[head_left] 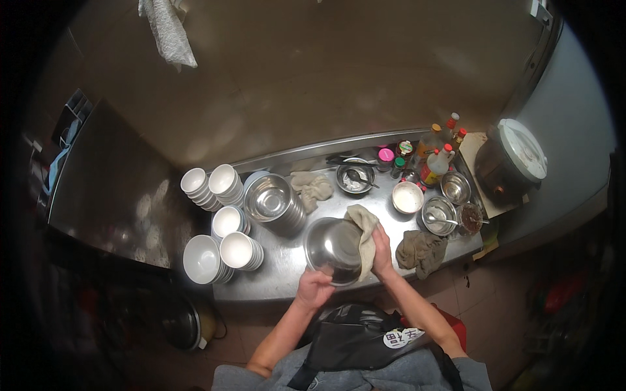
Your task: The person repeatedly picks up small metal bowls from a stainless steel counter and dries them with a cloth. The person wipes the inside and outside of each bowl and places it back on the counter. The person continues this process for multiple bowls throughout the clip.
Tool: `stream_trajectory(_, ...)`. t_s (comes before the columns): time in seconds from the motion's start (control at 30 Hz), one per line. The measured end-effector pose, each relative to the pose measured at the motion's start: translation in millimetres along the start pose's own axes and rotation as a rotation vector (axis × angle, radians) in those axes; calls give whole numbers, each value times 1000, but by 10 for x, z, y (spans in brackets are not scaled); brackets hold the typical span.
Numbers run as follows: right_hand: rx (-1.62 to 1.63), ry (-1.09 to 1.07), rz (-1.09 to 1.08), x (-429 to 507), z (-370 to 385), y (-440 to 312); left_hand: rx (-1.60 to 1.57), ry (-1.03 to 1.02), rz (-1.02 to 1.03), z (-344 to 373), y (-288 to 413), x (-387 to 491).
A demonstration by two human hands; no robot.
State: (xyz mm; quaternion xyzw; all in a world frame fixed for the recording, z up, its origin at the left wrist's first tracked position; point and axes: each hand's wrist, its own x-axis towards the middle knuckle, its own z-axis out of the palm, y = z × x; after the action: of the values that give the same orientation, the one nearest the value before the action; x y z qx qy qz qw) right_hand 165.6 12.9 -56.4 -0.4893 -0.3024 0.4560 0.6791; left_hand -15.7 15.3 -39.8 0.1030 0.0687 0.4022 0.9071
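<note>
A stainless steel bowl (332, 247) is held bottom-up over the near edge of the metal counter (283, 259). My left hand (314, 288) grips its near rim, thumb on the outside. Against the bowl's right side, my right hand (382, 249) presses a light beige cloth (364, 234); the fingers lie partly behind the cloth. Just left of the bowl stands a tall stack of stainless steel bowls (274, 203). A crumpled brown cloth (421, 251) lies to the right of my right hand.
Stacks of white bowls (201, 259) fill the counter's left end. Another cloth (312, 189) lies behind the steel stack. Seasoning bottles (435, 166), a steel bowl with a spoon (355, 176) and a bowl of white contents (407, 198) stand toward the back right. A lidded pot (511, 151) sits beyond.
</note>
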Motion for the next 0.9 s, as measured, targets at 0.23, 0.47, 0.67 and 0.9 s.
stream_trajectory(0.23, -542, 16, -484, -528, 192, 46, -60, 97, 121, 125, -37, 354)
stream_trajectory(0.47, -756, -110, -561, -121, 181, -361, 844, 71, -178, 184, -243, 226)
stream_trajectory(0.67, -149, -266, 236, 259, -162, -489, 1031, -45, -316, 212, -174, 40)
stream_trajectory(0.9, -650, -1, -184, -341, 78, -252, 383, 166, -107, 132, -220, 44)
